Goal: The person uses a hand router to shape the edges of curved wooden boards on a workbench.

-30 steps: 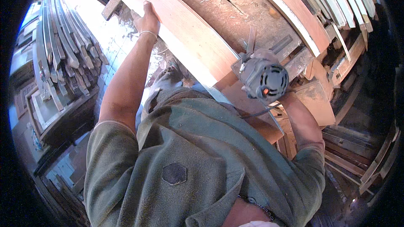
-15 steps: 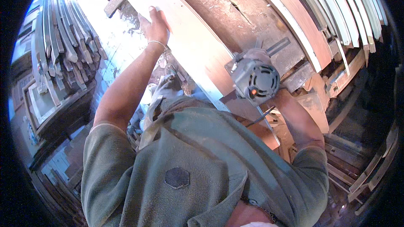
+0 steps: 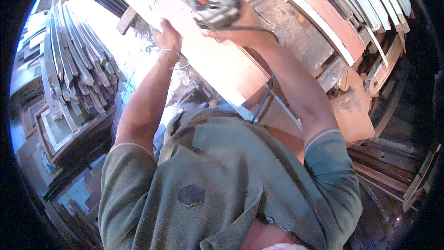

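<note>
A long pale board (image 3: 231, 69) runs diagonally across the workbench from upper left to lower middle. My left hand (image 3: 167, 38) grips its left edge, fingers curled against the side. My right hand (image 3: 236, 30) holds a dark, round-bodied power tool (image 3: 213, 4) with an orange button, over the upper part of the board near its far edge; blur hides where the tool meets the wood. A black cord (image 3: 268, 88) hangs from the tool past my right forearm and down beside the board's near end.
Grey-brown strips (image 3: 74, 60) are stacked at the left above framed panels (image 3: 48, 132). Curved pale strips (image 3: 370, 0) and a wide curved board (image 3: 323, 21) lie at upper right on the worn bench top (image 3: 296, 28). Loose offcuts (image 3: 384, 171) and blocks fill the lower right.
My right hand has carried the tool from the board's near end up and leftward toward its far part. My left hand still grips the board, slightly lower in view than at first.
</note>
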Demonstrator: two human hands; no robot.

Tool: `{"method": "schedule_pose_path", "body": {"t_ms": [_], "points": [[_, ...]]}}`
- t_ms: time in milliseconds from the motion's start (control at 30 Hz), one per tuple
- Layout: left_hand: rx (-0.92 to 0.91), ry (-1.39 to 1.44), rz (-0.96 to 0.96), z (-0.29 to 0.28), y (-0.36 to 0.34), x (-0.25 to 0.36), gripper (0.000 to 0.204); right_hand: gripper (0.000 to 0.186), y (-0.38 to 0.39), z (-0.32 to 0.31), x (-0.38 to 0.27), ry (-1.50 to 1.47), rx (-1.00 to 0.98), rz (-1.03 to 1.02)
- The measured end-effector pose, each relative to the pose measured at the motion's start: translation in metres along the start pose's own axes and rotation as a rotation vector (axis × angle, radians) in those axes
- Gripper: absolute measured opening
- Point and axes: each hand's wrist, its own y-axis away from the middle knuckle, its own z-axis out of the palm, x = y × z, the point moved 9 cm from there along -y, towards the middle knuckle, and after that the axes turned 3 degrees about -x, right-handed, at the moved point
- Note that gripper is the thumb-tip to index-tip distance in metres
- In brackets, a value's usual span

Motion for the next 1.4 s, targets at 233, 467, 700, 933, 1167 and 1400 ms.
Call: {"method": "schedule_pose_path", "body": {"t_ms": [233, 467, 700, 933, 1167, 1400], "points": [[0.049, -0.201, -0.163, -0.010, 0.018, 0.008, 0.079, 0.082, 0.139, -0.079, -0.029, 0.441, -0.041, 0.095], [-0.030, 0.036, -0.026, 0.000, 0.005, 0.001, 0.079, 0.094, 0.217, -0.095, -0.009, 0.154, 0.023, 0.291], [-0.012, -0.032, -0.074, 0.000, 0.020, 0.026, 0.078, 0.096, 0.194, -0.067, -0.028, 0.358, -0.147, -0.161], [-0.028, -0.018, -0.045, -0.001, 0.008, 0.000, 0.078, 0.091, 0.190, -0.061, -0.031, 0.317, -0.184, -0.175], [0.018, -0.012, -0.027, 0.001, 0.011, 0.000, 0.079, 0.093, 0.170, -0.054, -0.023, 0.315, -0.196, -0.141], [-0.026, 0.030, -0.003, 0.002, 0.019, 0.022, 0.073, 0.069, 0.134, -0.044, -0.017, 0.221, -0.102, -0.211]]}}
